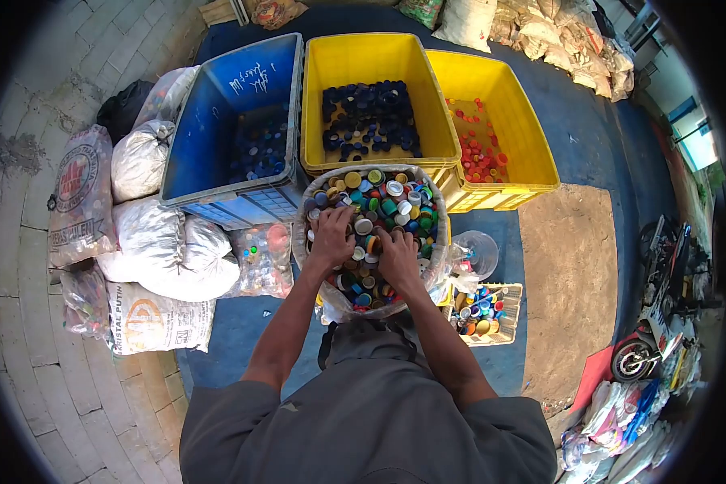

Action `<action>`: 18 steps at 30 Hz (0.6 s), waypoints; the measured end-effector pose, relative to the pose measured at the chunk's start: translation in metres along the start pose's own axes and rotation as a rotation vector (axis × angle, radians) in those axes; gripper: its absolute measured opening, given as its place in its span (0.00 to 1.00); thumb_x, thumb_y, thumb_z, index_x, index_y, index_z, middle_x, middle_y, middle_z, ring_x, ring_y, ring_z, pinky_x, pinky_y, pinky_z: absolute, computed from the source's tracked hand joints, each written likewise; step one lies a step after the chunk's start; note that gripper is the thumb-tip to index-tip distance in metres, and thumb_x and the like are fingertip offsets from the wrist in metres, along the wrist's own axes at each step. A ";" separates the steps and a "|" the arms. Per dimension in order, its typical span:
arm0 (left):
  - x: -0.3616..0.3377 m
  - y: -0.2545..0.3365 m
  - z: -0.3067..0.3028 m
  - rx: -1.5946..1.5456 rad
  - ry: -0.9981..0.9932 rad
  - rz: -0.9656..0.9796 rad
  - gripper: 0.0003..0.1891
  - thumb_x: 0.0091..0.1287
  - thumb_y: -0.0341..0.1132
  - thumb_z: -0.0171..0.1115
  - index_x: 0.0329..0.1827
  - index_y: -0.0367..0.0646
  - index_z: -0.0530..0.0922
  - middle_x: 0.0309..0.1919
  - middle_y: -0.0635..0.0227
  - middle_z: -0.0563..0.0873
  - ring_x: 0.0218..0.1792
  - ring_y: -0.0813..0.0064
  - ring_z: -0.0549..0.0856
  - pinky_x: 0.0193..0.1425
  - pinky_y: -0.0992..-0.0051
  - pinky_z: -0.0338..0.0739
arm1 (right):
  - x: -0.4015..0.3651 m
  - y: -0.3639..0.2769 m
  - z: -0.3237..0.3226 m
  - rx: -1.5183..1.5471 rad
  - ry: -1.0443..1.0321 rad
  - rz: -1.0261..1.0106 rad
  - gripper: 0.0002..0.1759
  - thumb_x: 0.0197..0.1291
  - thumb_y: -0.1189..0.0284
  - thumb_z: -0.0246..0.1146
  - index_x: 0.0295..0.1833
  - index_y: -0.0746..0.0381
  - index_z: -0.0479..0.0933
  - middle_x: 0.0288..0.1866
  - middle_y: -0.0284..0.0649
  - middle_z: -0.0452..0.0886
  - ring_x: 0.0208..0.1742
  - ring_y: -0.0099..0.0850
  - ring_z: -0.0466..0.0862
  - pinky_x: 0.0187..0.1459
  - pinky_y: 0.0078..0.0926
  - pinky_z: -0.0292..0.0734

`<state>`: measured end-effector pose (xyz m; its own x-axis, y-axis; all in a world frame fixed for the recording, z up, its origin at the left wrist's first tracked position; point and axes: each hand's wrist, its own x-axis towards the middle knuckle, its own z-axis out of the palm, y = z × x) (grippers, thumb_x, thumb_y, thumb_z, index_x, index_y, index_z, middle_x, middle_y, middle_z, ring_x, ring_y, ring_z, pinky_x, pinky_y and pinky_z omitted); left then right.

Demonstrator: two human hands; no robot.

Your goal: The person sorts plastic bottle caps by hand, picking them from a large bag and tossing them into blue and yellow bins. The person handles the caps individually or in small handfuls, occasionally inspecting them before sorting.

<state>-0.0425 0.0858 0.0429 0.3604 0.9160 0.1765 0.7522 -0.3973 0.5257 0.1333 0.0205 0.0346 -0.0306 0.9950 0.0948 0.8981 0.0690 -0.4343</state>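
A round, pale-lined tub (440,278) in front of my body is heaped with mixed plastic bottle caps (365,227) in white, green, gold, blue and red. Both hands are down in the heap. My left hand (331,235) lies on the left part of it, fingers bent and closed, their tips hidden among the caps. To its right, my right hand (399,256) has its fingers curled at an orange-brown cap (373,244) near the middle. Whatever lies under its palm is hidden.
Beyond the tub stand a blue crate (210,105) with blue caps, a yellow crate (363,60) with dark caps, and another yellow crate (492,85) with red caps. Stuffed sacks (149,242) crowd the left. A small cap-filled basket (508,310) sits right, near a clear plastic container (477,254).
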 end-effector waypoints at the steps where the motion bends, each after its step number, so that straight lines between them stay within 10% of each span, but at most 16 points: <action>1: 0.002 0.000 0.002 0.008 -0.039 0.025 0.33 0.49 0.29 0.63 0.64 0.45 0.73 0.58 0.62 0.78 0.60 0.57 0.73 0.65 0.56 0.62 | -0.002 0.001 -0.004 0.028 0.008 0.010 0.24 0.53 0.76 0.62 0.58 0.60 0.74 0.48 0.48 0.76 0.53 0.46 0.74 0.52 0.43 0.69; 8: 0.004 0.017 0.003 0.032 -0.090 0.021 0.33 0.50 0.26 0.60 0.65 0.50 0.74 0.60 0.66 0.78 0.60 0.59 0.72 0.65 0.55 0.60 | -0.004 0.021 -0.019 0.509 0.196 0.196 0.19 0.60 0.66 0.69 0.51 0.66 0.77 0.35 0.48 0.85 0.32 0.35 0.85 0.35 0.30 0.78; 12: 0.012 0.019 0.009 0.098 -0.209 0.052 0.31 0.55 0.27 0.61 0.66 0.54 0.73 0.62 0.70 0.79 0.59 0.60 0.73 0.64 0.54 0.62 | -0.002 0.029 -0.029 0.661 0.197 0.364 0.20 0.66 0.59 0.65 0.45 0.69 0.79 0.29 0.38 0.82 0.29 0.21 0.79 0.32 0.24 0.74; 18: 0.021 0.010 0.028 0.158 -0.238 0.078 0.22 0.61 0.34 0.63 0.61 0.55 0.78 0.54 0.72 0.85 0.55 0.62 0.77 0.60 0.52 0.64 | -0.008 0.042 -0.033 1.004 0.053 0.452 0.26 0.71 0.52 0.56 0.46 0.69 0.79 0.31 0.38 0.83 0.31 0.24 0.79 0.34 0.26 0.74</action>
<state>-0.0115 0.0996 0.0289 0.5254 0.8508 0.0015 0.7871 -0.4867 0.3791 0.1859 0.0134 0.0446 0.2514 0.9406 -0.2280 0.0558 -0.2493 -0.9668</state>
